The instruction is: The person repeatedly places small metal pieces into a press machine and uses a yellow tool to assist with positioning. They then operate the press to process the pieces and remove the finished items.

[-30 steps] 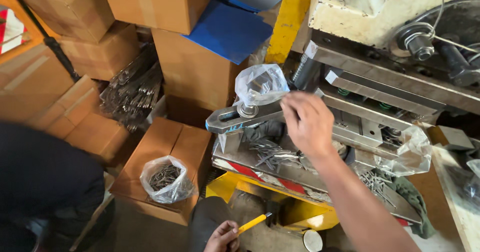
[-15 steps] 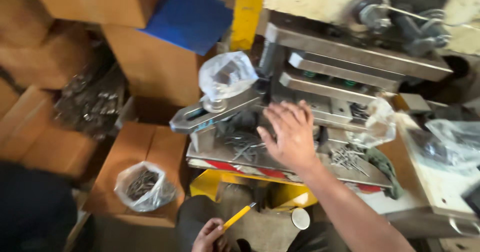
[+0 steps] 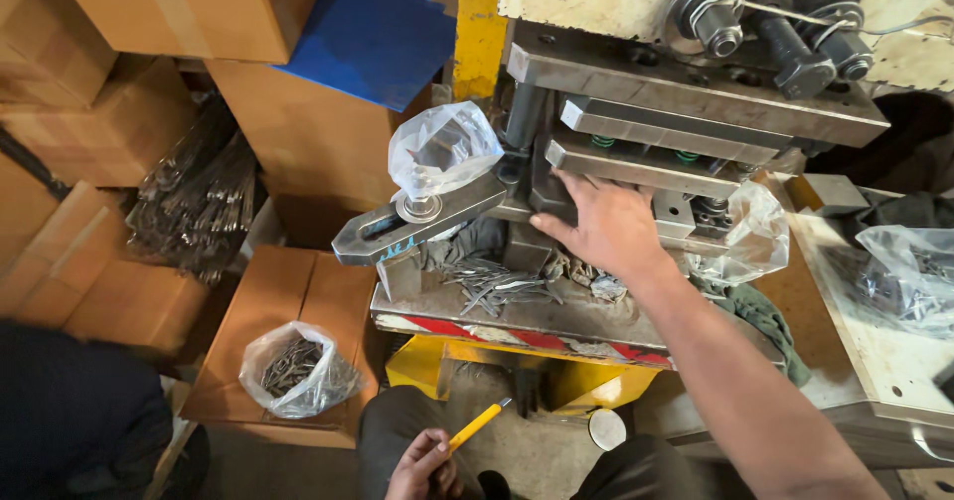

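While I look down over the press (image 3: 696,23), its stacked steel die plates (image 3: 686,92) fill the upper right, with brown cardboard boxes (image 3: 189,3) piled to the left. Below the plates sits the bed (image 3: 517,311), edged in red and white stripes and strewn with thin metal pins (image 3: 497,283). A slotted clamp arm (image 3: 417,224) juts out to the left, a clear plastic bag (image 3: 442,147) tied over its bolt. My right hand (image 3: 608,224) lies spread and flat at the mouth of the die, fingers reaching in under the lower plate; whether they pinch a piece I cannot tell. I judge this the loading or clearing step, so the next move calls for getting those fingers fully out. My left hand (image 3: 422,465) rests low, closed around a yellow stick (image 3: 479,425).
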